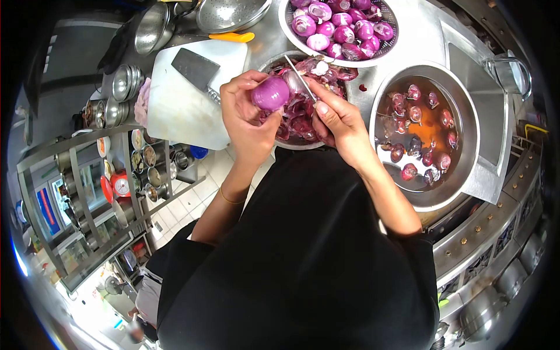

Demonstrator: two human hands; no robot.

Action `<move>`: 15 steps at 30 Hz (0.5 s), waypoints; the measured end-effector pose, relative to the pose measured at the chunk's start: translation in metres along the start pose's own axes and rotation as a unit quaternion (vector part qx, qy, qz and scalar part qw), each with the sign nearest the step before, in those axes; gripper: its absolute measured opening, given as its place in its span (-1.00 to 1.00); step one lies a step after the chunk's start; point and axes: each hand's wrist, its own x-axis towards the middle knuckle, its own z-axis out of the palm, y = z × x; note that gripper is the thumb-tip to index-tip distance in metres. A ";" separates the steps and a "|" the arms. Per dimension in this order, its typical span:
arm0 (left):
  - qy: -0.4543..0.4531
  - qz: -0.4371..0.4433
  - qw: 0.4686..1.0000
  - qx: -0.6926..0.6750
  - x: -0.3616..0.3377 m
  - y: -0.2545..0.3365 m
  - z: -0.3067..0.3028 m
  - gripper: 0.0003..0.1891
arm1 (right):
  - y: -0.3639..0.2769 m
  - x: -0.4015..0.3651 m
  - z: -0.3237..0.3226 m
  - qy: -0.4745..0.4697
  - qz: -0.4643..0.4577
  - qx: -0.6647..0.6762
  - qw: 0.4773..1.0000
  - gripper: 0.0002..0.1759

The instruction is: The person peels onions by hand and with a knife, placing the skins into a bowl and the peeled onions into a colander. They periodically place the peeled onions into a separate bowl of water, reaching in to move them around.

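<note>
My left hand (251, 111) is closed around a peeled, shiny purple onion (270, 94). Close beside it, my right hand (341, 119) grips a small knife (299, 77), its narrow blade pointing up and to the left past the onion. Both hands are above a metal bowl (290, 144) heaped with dark red onion skins (303, 123). Beyond the bowl stands a perforated colander (373, 60) full of peeled onions (344, 35). To the right, a large steel basin (380, 189) contains brownish water with several unpeeled onions (415, 113) in it.
A white cutting board (181, 116) with a cleaver (195, 67) on it lies at the left, near a yellow-orange handle (232, 37). Metal bowls (154, 28) stand at the back left. A sink (481, 111) is beyond the basin. Another person (149, 297) is at the lower left.
</note>
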 end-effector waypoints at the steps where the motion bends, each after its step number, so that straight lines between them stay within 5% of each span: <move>1: 0.010 -0.041 0.999 -0.002 0.000 0.003 0.002 -0.42 | -0.001 0.000 0.001 -0.008 -0.002 0.006 1.000 -0.55; 5: 0.016 -0.114 0.993 0.015 -0.004 0.002 0.000 -0.39 | 0.006 0.002 0.000 -0.001 -0.021 -0.006 1.000 -0.56; 12: 0.010 -0.080 0.996 0.025 -0.003 -0.004 -0.013 -0.45 | 0.012 0.009 -0.016 0.100 0.024 0.160 0.982 -0.55; 15: 0.033 -0.112 0.993 -0.031 -0.003 -0.004 -0.023 -0.46 | 0.017 0.013 -0.027 0.104 0.032 0.093 0.990 -0.54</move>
